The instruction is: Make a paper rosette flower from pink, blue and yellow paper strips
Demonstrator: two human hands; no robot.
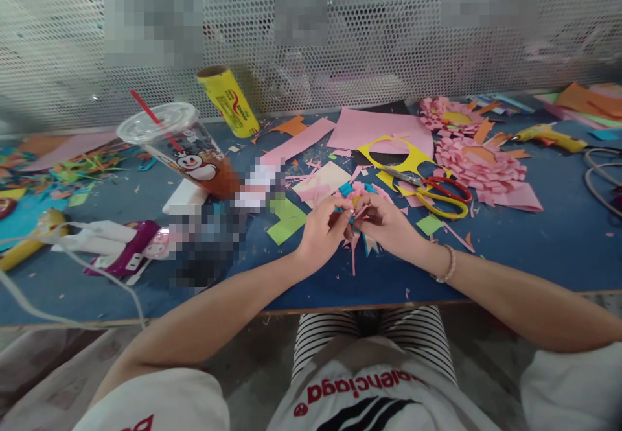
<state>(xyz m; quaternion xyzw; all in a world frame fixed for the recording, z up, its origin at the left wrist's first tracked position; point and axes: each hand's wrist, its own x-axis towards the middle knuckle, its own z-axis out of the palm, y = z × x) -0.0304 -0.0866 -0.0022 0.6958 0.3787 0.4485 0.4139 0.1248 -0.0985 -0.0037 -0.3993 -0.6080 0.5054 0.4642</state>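
Observation:
My left hand point(323, 231) and my right hand point(389, 225) meet above the table, fingertips closed in a pinch. Between them is a small pink paper strip point(361, 211), partly covered by the fingers. Just behind and under the hands lies a paper rosette point(372, 189) with blue and pink loops and a bit of yellow at its middle; most of it is hidden. Pale paper tails point(370, 244) stick out below my fingers. Right of my right hand, scissors point(440, 196) with red and yellow handles rest on yellow paper point(386, 152) that has round holes cut out.
Two pink paper flowers point(486, 165) and a yellow glue gun point(551, 136) lie at the right. A lidded drink cup point(194, 152) with a straw and a yellow tube point(228, 100) stand at the left. Cables and another glue gun point(39, 240) lie far left; a perforated metal panel point(369, 61) rises behind.

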